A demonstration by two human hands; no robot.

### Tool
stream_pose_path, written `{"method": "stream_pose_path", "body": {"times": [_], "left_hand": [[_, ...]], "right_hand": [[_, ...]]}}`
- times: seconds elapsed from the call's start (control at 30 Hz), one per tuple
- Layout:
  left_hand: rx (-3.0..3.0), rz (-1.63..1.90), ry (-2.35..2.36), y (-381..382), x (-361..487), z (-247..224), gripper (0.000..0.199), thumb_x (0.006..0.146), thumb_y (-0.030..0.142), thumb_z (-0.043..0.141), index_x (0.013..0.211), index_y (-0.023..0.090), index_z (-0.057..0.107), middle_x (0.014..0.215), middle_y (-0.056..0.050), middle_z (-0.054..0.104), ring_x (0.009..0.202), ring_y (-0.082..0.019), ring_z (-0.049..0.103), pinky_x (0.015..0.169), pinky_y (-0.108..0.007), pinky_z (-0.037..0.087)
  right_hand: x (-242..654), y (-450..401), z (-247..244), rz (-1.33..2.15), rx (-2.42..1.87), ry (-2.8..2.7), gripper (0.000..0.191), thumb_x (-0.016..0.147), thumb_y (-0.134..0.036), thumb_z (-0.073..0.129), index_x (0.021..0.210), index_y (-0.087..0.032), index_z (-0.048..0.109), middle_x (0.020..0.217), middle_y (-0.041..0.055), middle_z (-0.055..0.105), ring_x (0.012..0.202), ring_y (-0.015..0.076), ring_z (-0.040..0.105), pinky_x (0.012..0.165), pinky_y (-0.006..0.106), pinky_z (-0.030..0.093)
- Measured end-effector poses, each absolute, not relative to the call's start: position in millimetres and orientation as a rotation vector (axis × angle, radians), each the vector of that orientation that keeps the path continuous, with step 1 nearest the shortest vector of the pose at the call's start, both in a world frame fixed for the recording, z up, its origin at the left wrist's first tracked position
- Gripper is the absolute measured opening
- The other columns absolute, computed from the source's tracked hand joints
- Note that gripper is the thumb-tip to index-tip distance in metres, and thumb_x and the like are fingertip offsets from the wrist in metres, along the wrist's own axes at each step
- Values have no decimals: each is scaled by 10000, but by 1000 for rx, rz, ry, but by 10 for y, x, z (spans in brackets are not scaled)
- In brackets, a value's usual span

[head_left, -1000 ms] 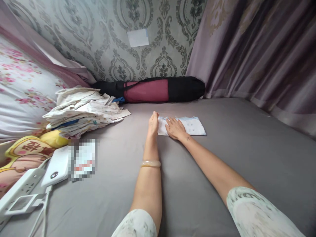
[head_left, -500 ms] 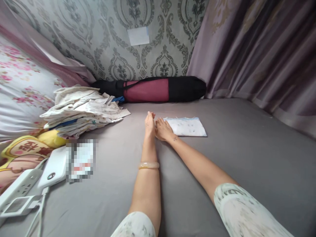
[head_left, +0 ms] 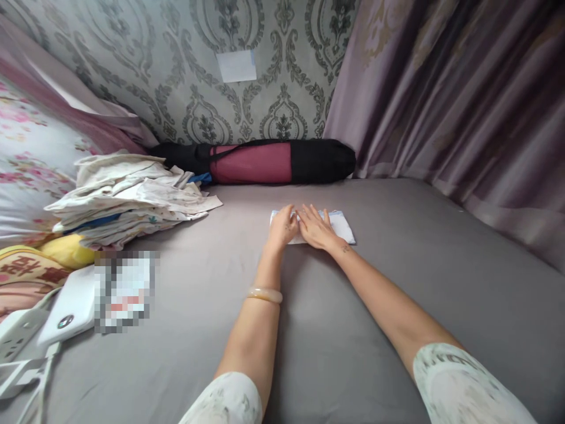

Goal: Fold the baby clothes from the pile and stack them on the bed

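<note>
A folded white cloth with a pale blue edge (head_left: 342, 227) lies flat on the grey sheet (head_left: 379, 271). My right hand (head_left: 316, 228) rests on its middle, palm down with fingers spread, holding nothing. Beside it, my left hand (head_left: 283, 225) is over the cloth's left part, its fingers bent near the right fingertips; whether they pinch any fabric is hidden. A pale bangle (head_left: 265, 294) circles my left forearm.
At the left are a pile of folded clothes (head_left: 132, 200), a white power bank (head_left: 73, 306) with cables, a power strip (head_left: 17, 335) and a yellow cushion (head_left: 66, 250). A black and red bag (head_left: 251, 162) lies along the wall.
My left hand has moved right onto the cloth's left part. My right hand has shifted from the cloth's left edge to its middle, fingers more spread. The view has turned slightly right.
</note>
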State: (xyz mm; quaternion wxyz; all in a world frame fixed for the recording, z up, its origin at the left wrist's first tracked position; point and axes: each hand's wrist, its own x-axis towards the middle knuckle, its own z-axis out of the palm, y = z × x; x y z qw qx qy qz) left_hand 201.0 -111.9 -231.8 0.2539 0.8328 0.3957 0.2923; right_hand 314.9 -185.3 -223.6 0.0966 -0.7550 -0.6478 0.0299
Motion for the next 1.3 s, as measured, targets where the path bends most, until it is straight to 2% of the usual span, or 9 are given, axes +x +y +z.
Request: {"method": "stream_pose_path", "body": {"times": [0.1,0.2,0.3,0.43,0.57,0.77,0.97,1.13,1.3], "left_hand": [[2545,566,1102,-1252,2082,-2375,383,973,244,343,1291,171,542,1409,-112,545,1407,-228,367,1167,-435,246],[2614,403,1191,-1288,2095,-2451,445,999,317,276,1354,168,499,1502,-116,444,1438,-252,315,1179,-488,206],[2638,311,1224,-1266,2091,-2502,483,1000,341,263,1403,164,461,1544,-115,381,1443,-265,306,1180,-493,207],[2658,338,1239,-1249,2092,-2498,489,999,349,267,1391,154,485,1533,-121,399,1439,-264,318,1183,-479,214],[2677,454,1302,-1235,2093,-2508,523,1009,396,234,1422,171,463,1537,-111,396,1457,-253,280,1204,-469,146],[2626,284,1310,-1190,2094,-2574,585,1001,458,235,1466,141,395,1563,-140,338,1466,-293,248,1187,-512,170],[2670,412,1397,-1174,2079,-2534,575,999,430,221,1459,143,414,1560,-129,347,1473,-263,240,1206,-464,145],[2555,184,1462,-1101,2047,-2550,635,985,478,193,1508,143,323,1600,-115,256,1496,-266,158,1204,-465,164],[2509,113,1458,-1059,2053,-2583,661,973,510,183,1529,161,266,1622,-104,186,1505,-272,104,1202,-489,153]], "right_hand": [[3257,-1955,-2330,99,-2240,-1958,561,993,-308,209,1532,-197,316,1606,75,251,1485,271,164,1177,573,76],[3264,-1964,-2419,123,-2229,-1935,556,992,-305,206,1523,-212,340,1597,54,278,1474,254,208,1181,540,129],[3255,-1943,-2453,141,-2220,-1918,552,989,-316,217,1516,-224,355,1594,46,289,1470,249,220,1178,528,156],[3309,-1946,-2426,184,-2199,-1907,551,998,-328,203,1517,-224,354,1591,44,293,1471,251,218,1180,531,144],[3410,-1999,-2411,89,-2235,-1855,561,1002,-355,219,1528,-192,326,1593,72,287,1479,271,187,1179,558,98],[3457,-2029,-2448,143,-2282,-1834,559,1006,-388,214,1504,-192,374,1585,74,307,1471,273,209,1176,550,119],[3617,-2018,-2446,106,-2317,-1779,584,1010,-379,174,1526,-148,320,1601,97,258,1484,250,167,1190,519,83],[3771,-2016,-2537,73,-2470,-1703,622,1003,-386,173,1522,-69,304,1596,130,257,1480,255,173,1193,478,110],[3784,-1984,-2589,124,-2481,-1700,633,999,-404,162,1531,-86,287,1602,114,248,1486,252,149,1192,486,112]]}}
